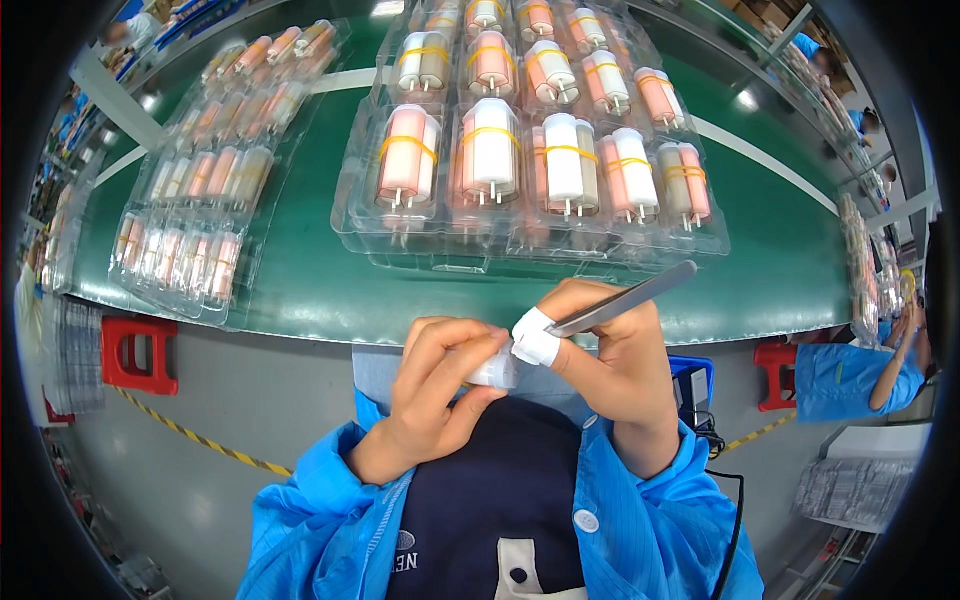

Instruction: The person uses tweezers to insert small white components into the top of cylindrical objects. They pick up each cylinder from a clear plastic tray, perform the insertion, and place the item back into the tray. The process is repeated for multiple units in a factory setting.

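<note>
Clear trays (520, 245) of banded pink-white cylinders (490, 150) cover my green tabletop (780, 270). My left hand (435, 395) pinches a small white part (495, 372); my right hand (610, 350) grips metal tweezers (625, 298).

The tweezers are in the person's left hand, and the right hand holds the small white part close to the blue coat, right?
Not quite: the hands are swapped. The head view shows the metal tweezers in the right hand, whose forefinger wears a white finger cot. The left hand holds the small white part in its fingers, close to the blue coat.
</note>
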Motion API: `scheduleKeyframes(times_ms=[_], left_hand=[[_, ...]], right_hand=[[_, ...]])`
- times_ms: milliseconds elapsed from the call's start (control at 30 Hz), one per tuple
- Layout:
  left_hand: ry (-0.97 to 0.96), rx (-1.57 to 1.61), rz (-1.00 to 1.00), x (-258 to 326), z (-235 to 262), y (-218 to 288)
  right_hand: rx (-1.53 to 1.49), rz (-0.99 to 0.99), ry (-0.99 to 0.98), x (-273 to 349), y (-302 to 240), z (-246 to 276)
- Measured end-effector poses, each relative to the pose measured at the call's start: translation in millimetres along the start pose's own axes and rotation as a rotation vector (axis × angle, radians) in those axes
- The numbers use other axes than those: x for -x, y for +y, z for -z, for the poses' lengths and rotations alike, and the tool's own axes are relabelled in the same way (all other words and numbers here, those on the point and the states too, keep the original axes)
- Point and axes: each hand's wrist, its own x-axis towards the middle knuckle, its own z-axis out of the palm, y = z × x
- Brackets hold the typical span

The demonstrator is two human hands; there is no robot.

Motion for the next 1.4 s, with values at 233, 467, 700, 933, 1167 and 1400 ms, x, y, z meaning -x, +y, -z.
scheduleKeyframes(times_ms=[233, 467, 700, 933, 1167, 1400], left_hand=[[0.097, 0.348, 0.177, 0.9, 6.2, 4.0], [0.094, 0.529, 0.244, -0.6, 2.7, 7.3], [0.043, 0.656, 0.282, 0.5, 4.3, 7.3], [0.005, 0.803, 0.372, 0.1, 7.1, 8.9], [-0.065, 0.346, 0.282, -0.8, 8.9, 4.5], [0.115, 0.236, 0.165, 4.5, -6.4, 1.2]], right_hand=[[-0.487, 0.074, 0.237, 12.8, 5.1, -13.0], [-0.392, 0.042, 0.232, 19.8, 0.7, -23.1], [-0.202, 0.080, 0.214, 17.5, 1.7, -18.6], [-0.200, 0.012, 0.257, 20.4, 0.3, -17.3], [-0.282, 0.005, 0.317, 20.9, 2.1, -14.4], [-0.165, 0.139, 0.301, 22.6, 0.0, -21.4]])
